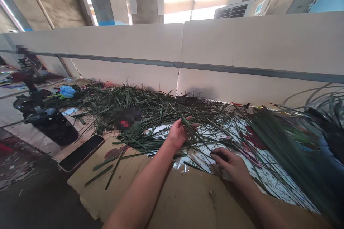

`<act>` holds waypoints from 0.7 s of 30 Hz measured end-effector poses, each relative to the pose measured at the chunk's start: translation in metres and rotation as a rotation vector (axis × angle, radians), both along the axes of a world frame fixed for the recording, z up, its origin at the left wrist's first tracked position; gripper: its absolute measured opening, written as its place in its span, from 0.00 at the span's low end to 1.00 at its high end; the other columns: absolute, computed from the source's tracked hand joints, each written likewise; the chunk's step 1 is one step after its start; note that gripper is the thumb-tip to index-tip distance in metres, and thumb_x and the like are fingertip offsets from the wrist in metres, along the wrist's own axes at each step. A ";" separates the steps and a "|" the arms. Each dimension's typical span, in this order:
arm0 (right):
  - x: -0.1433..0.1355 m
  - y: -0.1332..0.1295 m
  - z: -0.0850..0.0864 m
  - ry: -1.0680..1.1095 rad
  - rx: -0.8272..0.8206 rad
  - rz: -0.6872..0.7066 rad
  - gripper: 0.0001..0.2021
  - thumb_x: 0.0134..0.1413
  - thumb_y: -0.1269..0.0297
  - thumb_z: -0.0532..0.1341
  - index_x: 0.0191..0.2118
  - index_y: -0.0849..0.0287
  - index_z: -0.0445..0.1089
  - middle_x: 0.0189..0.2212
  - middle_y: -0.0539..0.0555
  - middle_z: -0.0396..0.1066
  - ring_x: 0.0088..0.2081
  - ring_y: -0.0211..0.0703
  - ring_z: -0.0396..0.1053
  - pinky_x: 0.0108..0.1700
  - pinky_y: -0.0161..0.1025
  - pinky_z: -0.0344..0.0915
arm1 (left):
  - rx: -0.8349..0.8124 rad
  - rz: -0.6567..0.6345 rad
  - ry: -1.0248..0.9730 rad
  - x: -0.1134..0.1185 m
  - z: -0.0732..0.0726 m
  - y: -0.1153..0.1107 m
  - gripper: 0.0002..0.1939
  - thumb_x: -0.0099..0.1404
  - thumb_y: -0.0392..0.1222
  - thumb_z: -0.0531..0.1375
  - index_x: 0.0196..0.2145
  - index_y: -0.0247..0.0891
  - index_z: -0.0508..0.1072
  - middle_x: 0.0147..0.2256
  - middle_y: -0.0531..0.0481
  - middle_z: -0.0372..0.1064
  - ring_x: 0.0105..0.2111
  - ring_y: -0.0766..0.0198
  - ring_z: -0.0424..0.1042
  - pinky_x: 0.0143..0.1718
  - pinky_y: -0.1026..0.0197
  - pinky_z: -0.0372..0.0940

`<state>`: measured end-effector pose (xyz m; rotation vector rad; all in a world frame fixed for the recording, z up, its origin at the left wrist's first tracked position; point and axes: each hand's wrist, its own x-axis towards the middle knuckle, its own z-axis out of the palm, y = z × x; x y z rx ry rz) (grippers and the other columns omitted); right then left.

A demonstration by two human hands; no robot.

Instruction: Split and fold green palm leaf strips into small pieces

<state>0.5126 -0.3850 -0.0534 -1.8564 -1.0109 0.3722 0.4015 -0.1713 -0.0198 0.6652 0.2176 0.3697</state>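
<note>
Both hands worked over the cardboard sheet [172,200] nearest me. My right hand [231,164] lay knuckles up on the patterned table cover [268,179], fingers curled down against a thin green strip; whether it actually gripped the strip I could not tell. My left hand [178,132] reached further out, thumb and fingers pinching a small bunch of long green leaf strips [189,127] at the near edge of the heap. One smartphone [81,153] lay face up, screen dark, just beside the cardboard's left corner, with three loose strips on the cardboard near it. Beyond the phone stood one dark, round container [51,125]. The heap of cut leaf strips [129,103] spread across the table, too many to count, running up to the pale partition boards [188,50], two of them. Something blue [67,91] lay at the heap's far left. No writing was readable anywhere.
</note>
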 end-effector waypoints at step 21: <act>-0.001 -0.001 0.010 -0.076 -0.035 -0.042 0.12 0.54 0.52 0.62 0.34 0.54 0.75 0.32 0.53 0.78 0.35 0.50 0.73 0.40 0.43 0.65 | 0.169 0.135 0.231 0.003 -0.002 -0.006 0.12 0.65 0.46 0.60 0.40 0.36 0.75 0.38 0.42 0.78 0.34 0.59 0.74 0.37 0.58 0.67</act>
